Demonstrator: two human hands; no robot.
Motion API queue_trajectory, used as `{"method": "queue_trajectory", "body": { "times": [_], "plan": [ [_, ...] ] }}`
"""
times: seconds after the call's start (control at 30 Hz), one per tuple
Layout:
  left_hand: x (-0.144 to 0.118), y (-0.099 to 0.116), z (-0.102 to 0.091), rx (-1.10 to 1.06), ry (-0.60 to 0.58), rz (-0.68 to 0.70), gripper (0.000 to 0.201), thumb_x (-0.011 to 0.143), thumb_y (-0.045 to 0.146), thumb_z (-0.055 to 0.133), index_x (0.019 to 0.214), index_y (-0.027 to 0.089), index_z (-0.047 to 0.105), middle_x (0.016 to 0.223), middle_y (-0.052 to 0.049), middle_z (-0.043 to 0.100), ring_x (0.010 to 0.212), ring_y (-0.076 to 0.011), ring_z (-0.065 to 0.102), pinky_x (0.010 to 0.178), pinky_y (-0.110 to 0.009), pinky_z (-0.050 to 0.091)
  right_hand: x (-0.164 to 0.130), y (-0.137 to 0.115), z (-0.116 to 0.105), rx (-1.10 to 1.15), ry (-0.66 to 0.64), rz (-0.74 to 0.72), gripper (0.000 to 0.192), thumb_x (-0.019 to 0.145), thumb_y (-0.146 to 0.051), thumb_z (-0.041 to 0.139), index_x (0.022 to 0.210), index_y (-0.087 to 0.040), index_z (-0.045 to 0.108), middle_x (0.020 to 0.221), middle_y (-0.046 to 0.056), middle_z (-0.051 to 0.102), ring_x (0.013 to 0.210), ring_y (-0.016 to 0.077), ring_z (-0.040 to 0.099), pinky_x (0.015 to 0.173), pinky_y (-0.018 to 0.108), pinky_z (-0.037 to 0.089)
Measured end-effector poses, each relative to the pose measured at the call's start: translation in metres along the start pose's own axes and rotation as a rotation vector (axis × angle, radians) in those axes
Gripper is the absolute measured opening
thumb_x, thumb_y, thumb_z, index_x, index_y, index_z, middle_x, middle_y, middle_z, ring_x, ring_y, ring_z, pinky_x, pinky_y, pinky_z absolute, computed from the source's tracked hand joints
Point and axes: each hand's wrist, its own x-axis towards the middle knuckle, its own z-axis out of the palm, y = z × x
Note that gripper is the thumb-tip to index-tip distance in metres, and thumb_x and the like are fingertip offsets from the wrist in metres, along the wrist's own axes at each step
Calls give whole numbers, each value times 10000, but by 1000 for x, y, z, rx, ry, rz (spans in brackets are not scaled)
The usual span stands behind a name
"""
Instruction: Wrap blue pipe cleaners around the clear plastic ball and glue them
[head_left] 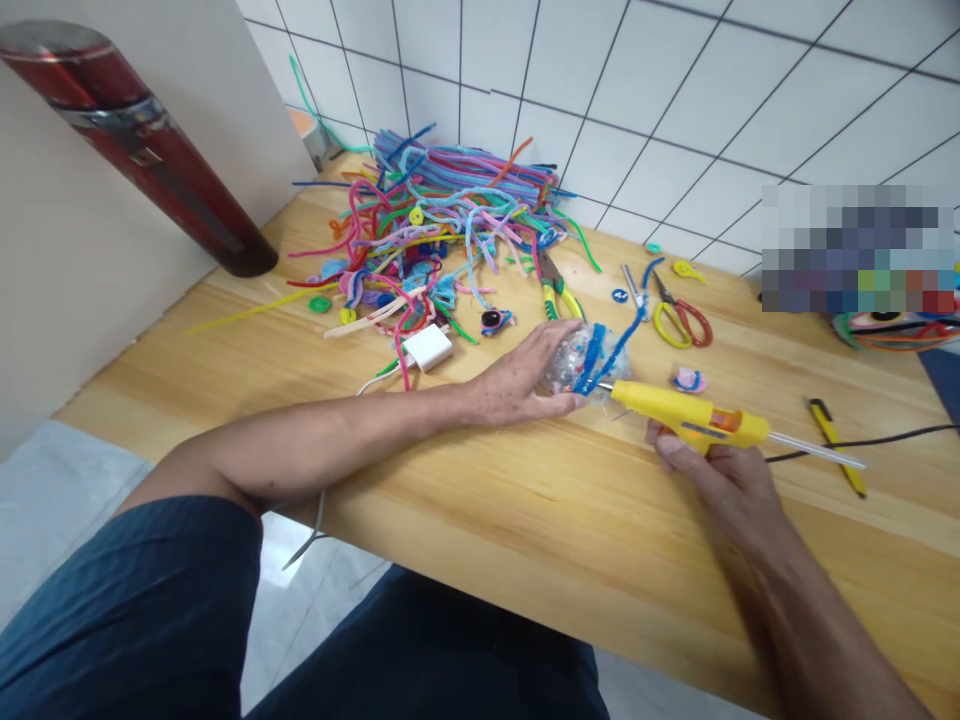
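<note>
My left hand (517,378) is closed round a clear, rounded plastic piece (568,358), perhaps a bottle part, whose full shape I cannot make out. A blue pipe cleaner (592,352) wraps over it, and its free end sticks up to the right. In my right hand (712,470) is a yellow hot glue gun (664,405), held by its handle. The gun's nozzle tip points left and meets the blue pipe cleaner or lies just beside it. A clear glue stick (817,450) juts from the gun's back end.
Behind my left hand lies a heap of coloured pipe cleaners (465,190). Pliers (556,288), scissors (681,318) and a yellow cutter knife (838,448) lie on the wooden table (480,500). A white charger (428,347) and a tall red flask (150,150) are to the left.
</note>
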Motion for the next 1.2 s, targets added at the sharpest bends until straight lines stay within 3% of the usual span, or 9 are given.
{"method": "queue_trajectory", "body": {
  "times": [0.33, 0.57, 0.73, 0.8, 0.9, 1.0, 1.13, 1.2],
  "plan": [
    [0, 0, 0, 12, -3, 32, 921, 953, 528, 713, 1669, 235, 214, 1683, -230, 414, 1594, -405, 414, 1315, -661, 368, 1, -5, -1, 9, 72, 3, 351, 860, -556, 739, 736, -239, 653, 863, 69, 728, 833, 251, 666, 733, 377, 551],
    [0, 0, -1, 27, -16, 12, 924, 956, 547, 706, 1671, 250, 203, 1684, -220, 413, 1604, -408, 398, 1320, -674, 361, 0, -1, 1, -9, -5, 11, 357, 878, -590, 732, 797, -246, 681, 769, 39, 683, 746, 229, 622, 688, 371, 530],
    [0, 2, -3, 30, -14, 21, 923, 950, 540, 721, 1664, 247, 215, 1673, -221, 419, 1598, -407, 405, 1317, -665, 375, 1, -2, 1, 29, 44, 1, 424, 917, -598, 704, 684, -252, 627, 866, 71, 726, 838, 252, 637, 711, 383, 540],
    [0, 4, -4, 24, -12, 2, 918, 948, 525, 729, 1661, 235, 229, 1661, -226, 428, 1586, -406, 421, 1316, -657, 381, 7, -2, -7, 41, 93, -33, 423, 931, -579, 685, 661, -259, 630, 933, 85, 747, 915, 274, 660, 784, 413, 560],
    [0, 7, -5, 15, -12, -34, 915, 936, 510, 745, 1655, 232, 254, 1645, -222, 445, 1565, -406, 442, 1312, -661, 383, 24, 7, -32, 43, 333, -41, 336, 941, -534, 651, 732, -271, 662, 988, 90, 752, 949, 275, 673, 855, 432, 560],
    [-1, 9, -6, 17, -6, -41, 895, 932, 484, 746, 1648, 225, 276, 1635, -220, 453, 1548, -401, 458, 1307, -661, 389, 45, 33, -67, -98, 603, 156, 285, 926, -529, 643, 906, -250, 696, 933, 66, 740, 796, 209, 646, 750, 362, 524],
    [-1, 9, -5, 31, 12, -43, 875, 938, 479, 729, 1646, 209, 291, 1633, -218, 456, 1539, -391, 470, 1304, -637, 409, 69, 75, -102, -225, 693, 274, 260, 884, -483, 673, 878, -222, 668, 761, 38, 676, 754, 223, 614, 710, 361, 471],
    [-1, 8, -4, 35, 16, -50, 883, 933, 480, 736, 1648, 208, 295, 1635, -216, 459, 1537, -394, 471, 1306, -637, 404, 79, 92, -108, -265, 658, 270, 244, 901, -452, 622, 887, -211, 663, 730, 50, 672, 755, 247, 630, 708, 375, 486]
  ]
}}
